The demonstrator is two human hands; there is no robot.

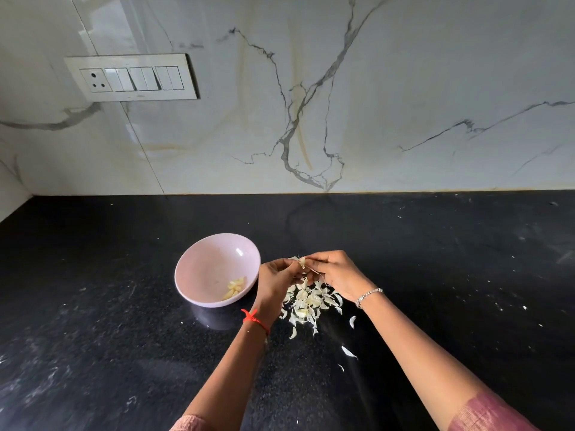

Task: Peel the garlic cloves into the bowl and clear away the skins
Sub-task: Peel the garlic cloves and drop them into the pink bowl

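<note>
Stray skins: a few pale flakes on the black counter, nearest the person and apart from the main pile.
Skin heap: a loose pile on the counter directly under the hands, just right of the bowl.
Left hand: fingertips pinch the garlic clove, which is held above the heap.
Right hand: fingertips pinch the same clove from the other side. A thin strip of skin trails down from it.
Bowl: pale pink, just beside the thumb side of the nearer wrist. A few peeled cloves lie low against its near wall.
Risk, scatter: the skins look feather-light. A brushing forearm or a draught would likely spread them wide over the counter and make clearing harder.
Risk, dropped clove: the clove is worked over the heap, not over the bowl. If it slips, it probably lands among the skins.
Risk, skins in bowl: the heap sits close to the bowl, so a flicked strip could fall in with the peeled cloves.
Hidden, clove: mostly covered by fingertips, so how much skin clings to it cannot be told.
Hidden, heap: whether any unpeeled cloves lie in it cannot be made out.
Hidden, far specks: pale marks on the counter to the right, too small to tell skin from dust.
Hidden, bin: no receptacle for the skins is in view.
</note>
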